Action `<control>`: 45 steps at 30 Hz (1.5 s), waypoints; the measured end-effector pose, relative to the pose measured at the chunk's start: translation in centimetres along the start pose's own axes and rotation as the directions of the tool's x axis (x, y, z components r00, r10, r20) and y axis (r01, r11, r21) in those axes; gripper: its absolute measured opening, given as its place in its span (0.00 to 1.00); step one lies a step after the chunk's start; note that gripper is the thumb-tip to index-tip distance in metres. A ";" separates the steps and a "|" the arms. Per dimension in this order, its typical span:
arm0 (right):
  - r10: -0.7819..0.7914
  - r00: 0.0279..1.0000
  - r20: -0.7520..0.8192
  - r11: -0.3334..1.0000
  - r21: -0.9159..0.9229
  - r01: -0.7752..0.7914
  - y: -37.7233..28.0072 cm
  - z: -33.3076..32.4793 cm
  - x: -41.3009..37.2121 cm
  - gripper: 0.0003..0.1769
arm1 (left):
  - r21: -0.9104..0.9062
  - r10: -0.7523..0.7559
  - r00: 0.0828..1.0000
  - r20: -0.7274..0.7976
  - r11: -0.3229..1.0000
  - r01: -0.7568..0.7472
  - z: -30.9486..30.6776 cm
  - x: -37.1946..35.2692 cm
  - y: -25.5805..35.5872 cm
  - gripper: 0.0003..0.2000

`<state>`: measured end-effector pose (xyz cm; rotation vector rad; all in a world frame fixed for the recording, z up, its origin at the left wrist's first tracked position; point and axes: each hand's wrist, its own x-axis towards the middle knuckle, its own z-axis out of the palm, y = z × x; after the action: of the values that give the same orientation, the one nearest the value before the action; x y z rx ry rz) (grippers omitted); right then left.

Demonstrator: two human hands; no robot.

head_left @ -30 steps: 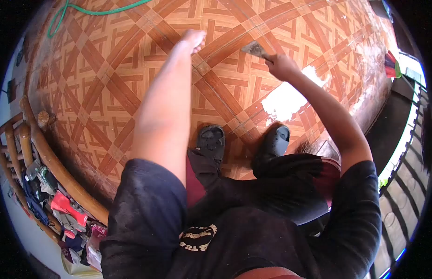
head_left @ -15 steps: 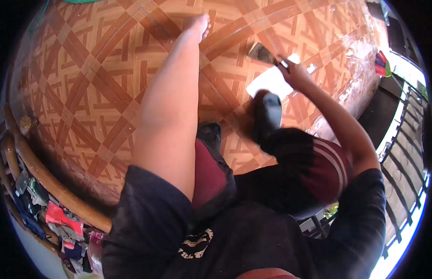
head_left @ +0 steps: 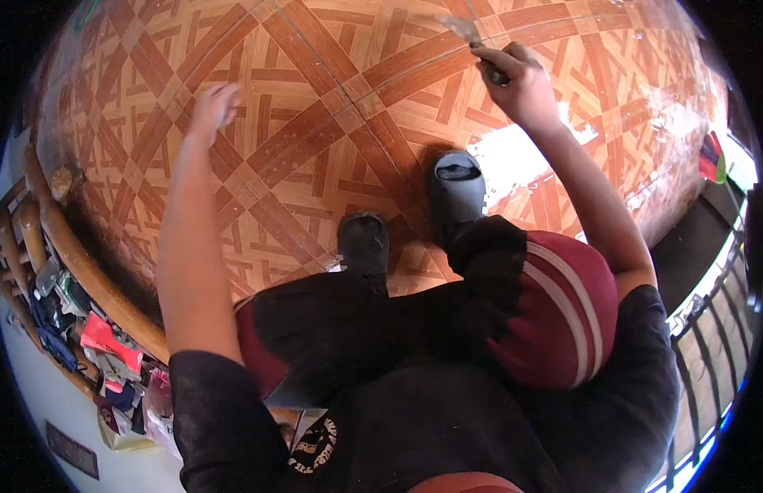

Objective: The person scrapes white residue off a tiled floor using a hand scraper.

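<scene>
My right hand is closed around the handle of a putty knife, out over the tiled floor. Its flat blade points up and left in the view, a little blurred. My left hand hangs over the floor on the left side, holding nothing, its fingers loosely bent and apart. Below the right wrist, the brown patterned floor shows a bright white glare.
My feet in dark slip-on shoes rest on the floor between the hands. A wooden rail curves along the left, with a pile of clothes behind it. Dark metal bars stand at the right, near a colourful object.
My left hand has swung left and back from the middle of the floor. My right hand has moved up in the view with the putty knife. The head view has shifted.
</scene>
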<state>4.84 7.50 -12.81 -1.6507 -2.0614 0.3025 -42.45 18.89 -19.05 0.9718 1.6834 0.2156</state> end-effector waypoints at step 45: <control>0.075 0.992 -0.104 0.648 0.761 0.031 4.9 10.6 4.4 0.12 | 0.549 -0.330 0.931 0.153 0.812 0.197 -0.3 -18.5 -19.6 0.16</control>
<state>3.13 14.22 -23.22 -1.1093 -1.4727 0.9139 -51.54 -6.43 -17.20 1.0885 1.6546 -0.5688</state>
